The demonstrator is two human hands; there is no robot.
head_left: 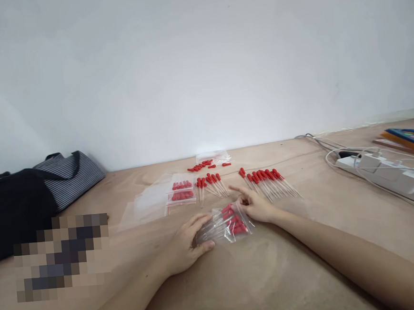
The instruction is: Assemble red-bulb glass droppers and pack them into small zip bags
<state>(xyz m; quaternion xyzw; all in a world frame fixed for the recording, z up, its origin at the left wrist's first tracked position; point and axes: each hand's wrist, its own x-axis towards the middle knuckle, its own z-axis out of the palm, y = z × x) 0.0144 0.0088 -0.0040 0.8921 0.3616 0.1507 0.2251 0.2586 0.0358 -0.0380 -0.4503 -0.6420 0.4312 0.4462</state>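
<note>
A clear zip bag lies on the table between my hands, with several red-bulbed droppers inside, bulbs toward the right. My left hand is curled around the bag's left end, where the clear tubes lie. At the opposite end, my right hand pinches the bag's edge near the top corner, its index finger stretched out to the left. Just beyond it, a row of loose droppers fans out on the table. A smaller loose group lies further left, beside two filled zip bags.
Flat clear bags spread out at left. Loose red bulbs and clear tubes lie near the wall. A black and striped bag sits far left. At right are a power strip with cables and an orange-blue case.
</note>
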